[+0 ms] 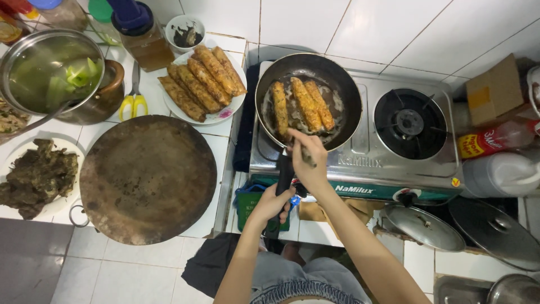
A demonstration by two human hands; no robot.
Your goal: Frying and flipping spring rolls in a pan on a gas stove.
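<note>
A dark frying pan (337, 73) sits on the left burner of a two-burner steel gas stove (365, 163) with three golden fried rolls (304, 104) sizzling in oil. My left hand (274, 201) grips the pan's black handle (284, 174) near the stove's front edge. My right hand (308, 159) hovers over the pan's near rim, fingers closed on a thin utensil that points toward the rolls; its tip is hard to make out.
A white plate (225, 115) of several fried rolls stands left of the stove. A round wooden board (147, 179), a pot of soup with greens (53, 73), a plate of dark food (36, 175), jars, pot lids (424, 226) and bottles (495, 139) surround the stove.
</note>
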